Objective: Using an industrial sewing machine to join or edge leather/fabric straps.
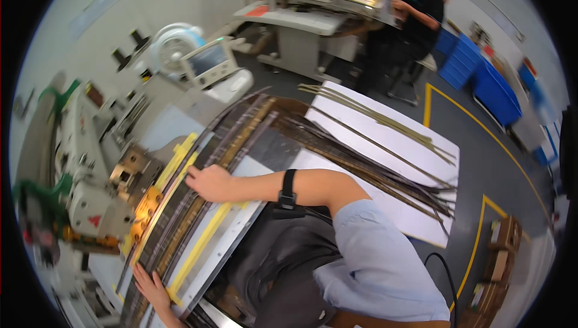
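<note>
Closest to my lens, the pale blue sleeve point(379, 262) fills the lower right of centre, and now I scan from the left. Far left, a white machine point(90, 198) with green parts; beside it, brass-coloured fittings point(144, 213) line the work. Lower left, here's my left hand point(152, 292): fingers straight, thumb parted from them, laid open on the long dark and gold-brown strips point(186, 219). Those strips slant from the bottom left up to the upper centre, a yellow band point(197, 249) on their right. Just left of centre, my right hand point(211, 183) reaches across them, fingers bent a little, tips at the strips' left side; whether they pinch anything, I can't tell from up here. Black strap point(289, 192) on that forearm. Right of centre, more strips lie across a white board point(415, 225); upper right, a seated co-worker point(421, 12), then blue bins point(497, 93).
</note>
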The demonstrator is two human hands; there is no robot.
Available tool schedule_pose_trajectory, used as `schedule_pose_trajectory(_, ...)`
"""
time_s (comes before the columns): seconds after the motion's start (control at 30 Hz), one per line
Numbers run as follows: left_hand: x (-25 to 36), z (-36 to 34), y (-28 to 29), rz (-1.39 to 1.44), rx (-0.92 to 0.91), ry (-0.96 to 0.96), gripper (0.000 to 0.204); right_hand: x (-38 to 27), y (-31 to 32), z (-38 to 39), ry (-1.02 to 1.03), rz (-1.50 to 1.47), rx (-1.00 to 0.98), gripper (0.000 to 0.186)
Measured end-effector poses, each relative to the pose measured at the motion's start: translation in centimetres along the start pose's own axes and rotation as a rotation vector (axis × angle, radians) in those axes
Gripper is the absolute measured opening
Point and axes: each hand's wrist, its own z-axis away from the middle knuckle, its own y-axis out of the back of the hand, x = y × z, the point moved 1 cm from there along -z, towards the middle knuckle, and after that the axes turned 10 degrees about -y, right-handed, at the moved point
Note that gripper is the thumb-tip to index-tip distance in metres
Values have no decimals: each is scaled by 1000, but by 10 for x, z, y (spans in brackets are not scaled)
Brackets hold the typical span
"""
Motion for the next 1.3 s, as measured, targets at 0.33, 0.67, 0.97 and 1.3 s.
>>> schedule_pose_trajectory(0.33, -21, 10, 10, 86, 144, -52, 64, -43, 9, -16, -143, 102, -142, 40)
schedule_pose_trajectory(0.67, -19, 14, 21, 98, 100, -10, 64, -157, -9, -44, 72, -430, -549, 33)
schedule_pose_trajectory(0.97, -22, 15, 17, 116, 143, -21, 66, -211, -60, -91, 91, -351, -395, 27)
schedule_pose_trajectory(1.3, -23, 15, 15, 105, 164, -18, 65, -224, -86, -99, 45, -329, -245, 26)
